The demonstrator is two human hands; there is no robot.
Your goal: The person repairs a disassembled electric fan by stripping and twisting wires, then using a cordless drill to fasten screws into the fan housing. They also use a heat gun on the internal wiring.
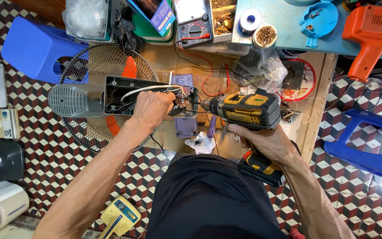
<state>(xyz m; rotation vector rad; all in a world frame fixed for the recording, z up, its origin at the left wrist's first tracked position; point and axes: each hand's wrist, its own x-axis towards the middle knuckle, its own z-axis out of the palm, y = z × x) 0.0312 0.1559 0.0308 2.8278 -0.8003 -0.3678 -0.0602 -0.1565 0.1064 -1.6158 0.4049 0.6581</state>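
My right hand [266,142] grips the handle of a yellow and black cordless drill [244,109], whose bit points left into the open grey base of an electric fan [111,95]. My left hand [152,109] rests on that open housing, with its fingers at the small switch block and the white and coloured wires [173,88] inside. The fan's wire guard [107,66] with orange blades lies behind the housing. A purple plastic cover [185,126] sits just under the drill's tip.
A wooden bench [319,79] carries a multimeter [193,26], a solder reel [250,20], a clear plastic bag [261,66] and a round red plate [303,79]. An orange tool casing [370,35] lies top right. Blue plastic stools [36,46] stand left and right on the chequered floor.
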